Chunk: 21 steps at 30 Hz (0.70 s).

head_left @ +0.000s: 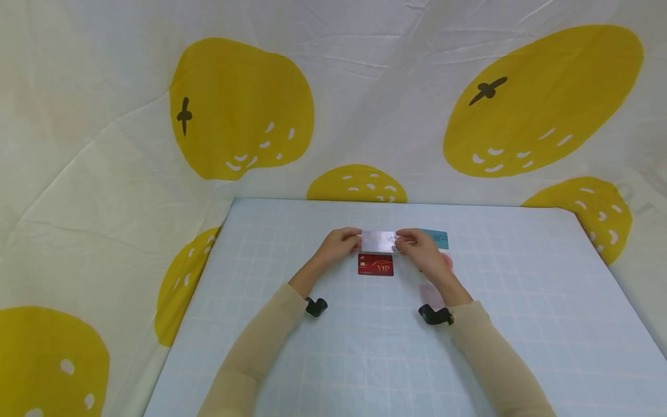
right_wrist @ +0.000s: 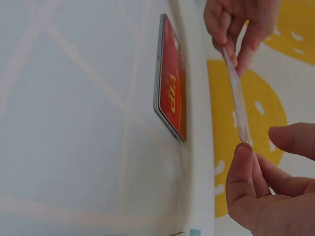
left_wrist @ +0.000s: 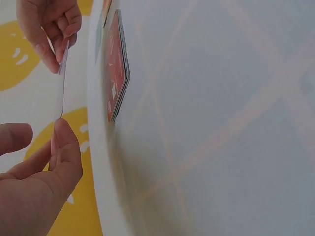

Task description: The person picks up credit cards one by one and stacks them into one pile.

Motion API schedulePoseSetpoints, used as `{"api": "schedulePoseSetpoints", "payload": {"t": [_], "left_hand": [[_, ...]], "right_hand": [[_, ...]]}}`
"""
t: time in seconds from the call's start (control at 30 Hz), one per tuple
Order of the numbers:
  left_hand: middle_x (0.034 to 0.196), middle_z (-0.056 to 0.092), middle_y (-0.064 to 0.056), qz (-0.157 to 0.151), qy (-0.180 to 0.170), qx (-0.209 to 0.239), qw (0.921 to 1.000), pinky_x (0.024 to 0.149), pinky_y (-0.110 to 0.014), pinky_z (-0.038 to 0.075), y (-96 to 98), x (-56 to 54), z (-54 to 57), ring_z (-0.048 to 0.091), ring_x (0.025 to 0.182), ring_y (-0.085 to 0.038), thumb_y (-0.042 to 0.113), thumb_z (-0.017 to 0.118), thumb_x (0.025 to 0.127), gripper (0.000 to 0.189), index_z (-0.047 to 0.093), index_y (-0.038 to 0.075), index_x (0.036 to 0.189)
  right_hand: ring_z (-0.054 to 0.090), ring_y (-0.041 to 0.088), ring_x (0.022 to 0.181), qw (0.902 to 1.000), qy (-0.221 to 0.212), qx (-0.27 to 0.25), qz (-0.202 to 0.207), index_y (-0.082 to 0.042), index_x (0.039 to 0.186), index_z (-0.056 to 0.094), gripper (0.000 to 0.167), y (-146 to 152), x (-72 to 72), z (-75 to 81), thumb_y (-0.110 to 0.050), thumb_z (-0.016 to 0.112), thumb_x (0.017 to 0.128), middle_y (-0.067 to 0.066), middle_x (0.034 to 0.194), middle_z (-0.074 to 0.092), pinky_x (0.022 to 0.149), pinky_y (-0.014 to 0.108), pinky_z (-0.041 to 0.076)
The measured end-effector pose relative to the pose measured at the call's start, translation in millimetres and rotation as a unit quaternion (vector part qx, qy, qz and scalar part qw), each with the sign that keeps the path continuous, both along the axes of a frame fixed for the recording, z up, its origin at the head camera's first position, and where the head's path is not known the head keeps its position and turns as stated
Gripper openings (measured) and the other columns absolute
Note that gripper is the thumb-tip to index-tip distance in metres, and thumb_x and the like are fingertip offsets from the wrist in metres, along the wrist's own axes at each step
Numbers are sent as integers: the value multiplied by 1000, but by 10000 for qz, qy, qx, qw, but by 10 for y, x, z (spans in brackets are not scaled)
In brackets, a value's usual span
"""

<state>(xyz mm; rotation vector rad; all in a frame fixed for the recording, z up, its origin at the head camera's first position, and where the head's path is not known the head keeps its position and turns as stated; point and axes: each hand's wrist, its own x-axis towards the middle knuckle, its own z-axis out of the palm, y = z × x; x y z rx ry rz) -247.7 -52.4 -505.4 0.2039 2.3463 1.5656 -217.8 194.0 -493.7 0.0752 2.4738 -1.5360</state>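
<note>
Between both hands a pale silvery-lilac card (head_left: 378, 241) is held up by its two short edges. The left hand (head_left: 339, 244) pinches its left end with thumb and fingertips. At the opposite end, the right hand (head_left: 417, 246) pinches it the same way. Both wrist views show the card (left_wrist: 62, 91) nearly edge-on and raised off the table. Just below it in the head view lies a red VIP card (head_left: 376, 264). Layered edges in the right wrist view show this red card (right_wrist: 171, 81) on top of a small stack.
A teal card (head_left: 439, 238) lies beyond the right hand. A pinkish-red card (head_left: 448, 260) is mostly hidden under the right wrist, and a pale pink card (head_left: 430, 294) lies nearer, partly behind the black wrist camera (head_left: 435, 315). A light-blue checked cloth (head_left: 365, 359) covers the table.
</note>
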Motion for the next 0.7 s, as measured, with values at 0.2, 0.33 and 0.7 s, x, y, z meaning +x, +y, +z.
{"api": "schedulePoseSetpoints", "payload": {"t": [0.2, 0.33, 0.7], "left_hand": [[97, 68, -1, 27, 85, -75, 9999, 88, -33, 51, -35, 94, -30, 61, 89, -18, 26, 56, 102, 35, 64, 7, 131], [95, 68, -2, 22, 66, -130, 9999, 86, -34, 51, -55, 148, -54, 62, 87, -18, 25, 56, 102, 35, 64, 5, 130], [93, 69, 0, -268, 267, -436, 9983, 82, -33, 52, -78, 222, -172, 63, 85, -14, 21, 56, 101, 35, 65, 1, 128]], "right_hand": [[61, 29, 104, 9998, 171, -8, 119, -7, 137, 55, 40, -26, 86, -15, -28, 58, 102, 13, 121, 61, 96, 42, 50], [61, 29, 105, 9999, 80, -20, 106, -7, 137, 56, 41, -56, 129, -31, -28, 59, 102, 13, 122, 61, 96, 42, 50], [60, 28, 104, 9999, -167, -21, -17, -9, 133, 59, 38, -76, 221, -199, -28, 61, 100, 11, 120, 63, 93, 38, 52]]}}
